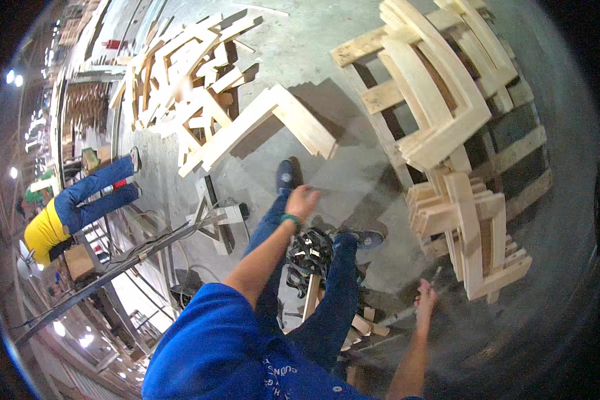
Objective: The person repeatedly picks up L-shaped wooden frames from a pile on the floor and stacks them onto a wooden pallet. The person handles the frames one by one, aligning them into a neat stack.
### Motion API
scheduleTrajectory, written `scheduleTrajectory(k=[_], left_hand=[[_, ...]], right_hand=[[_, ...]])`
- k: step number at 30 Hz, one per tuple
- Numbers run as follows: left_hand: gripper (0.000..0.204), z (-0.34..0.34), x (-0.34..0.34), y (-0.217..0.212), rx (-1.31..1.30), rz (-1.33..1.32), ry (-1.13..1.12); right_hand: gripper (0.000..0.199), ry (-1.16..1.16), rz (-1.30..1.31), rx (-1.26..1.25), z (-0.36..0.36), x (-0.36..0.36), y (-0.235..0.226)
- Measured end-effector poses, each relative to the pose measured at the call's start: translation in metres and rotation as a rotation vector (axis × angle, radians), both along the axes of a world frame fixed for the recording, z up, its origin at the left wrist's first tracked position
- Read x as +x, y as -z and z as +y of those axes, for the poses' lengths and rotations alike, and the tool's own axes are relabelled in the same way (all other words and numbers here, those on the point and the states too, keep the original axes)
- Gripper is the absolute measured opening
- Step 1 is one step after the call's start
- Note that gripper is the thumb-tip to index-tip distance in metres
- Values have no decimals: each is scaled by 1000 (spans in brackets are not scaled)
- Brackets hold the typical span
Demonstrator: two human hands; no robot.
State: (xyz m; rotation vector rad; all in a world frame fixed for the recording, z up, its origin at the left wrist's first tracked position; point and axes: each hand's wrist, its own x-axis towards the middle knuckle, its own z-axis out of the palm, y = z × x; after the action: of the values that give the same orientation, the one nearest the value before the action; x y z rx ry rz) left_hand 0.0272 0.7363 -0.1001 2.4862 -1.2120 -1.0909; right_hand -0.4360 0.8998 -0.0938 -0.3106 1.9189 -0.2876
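My left hand (pixel 303 200), with a green band at the wrist, is stretched forward over my blue-trousered legs; its fingers are loose and it holds nothing. Beyond it an angled pale wooden frame piece (pixel 273 123) sits tilted over the concrete floor (pixel 313 47) with a dark shadow beside it, apart from the hand. My right hand (pixel 425 297) hangs low at the right with fingers apart, empty, close to a stack of bent wooden pieces (pixel 473 227).
A loose heap of wooden frames (pixel 180 73) lies at the upper left. Stacked angled frames rest on a pallet (pixel 513 153) at the right. A person in a yellow top (pixel 47 233) bends at the left. A black tangled object (pixel 310 253) and offcuts (pixel 367 327) sit by my feet.
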Motion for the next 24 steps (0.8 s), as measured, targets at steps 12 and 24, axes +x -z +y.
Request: scheduleTrajectory(k=[12,24], left_hand=[[35,64,383,50,21,-193,-526],[52,44,638,130,78,-216,-657]], right_hand=[[38,-359,-344,-44,-191,407,-15],[52,-986,-173,-500,-386,837,113]])
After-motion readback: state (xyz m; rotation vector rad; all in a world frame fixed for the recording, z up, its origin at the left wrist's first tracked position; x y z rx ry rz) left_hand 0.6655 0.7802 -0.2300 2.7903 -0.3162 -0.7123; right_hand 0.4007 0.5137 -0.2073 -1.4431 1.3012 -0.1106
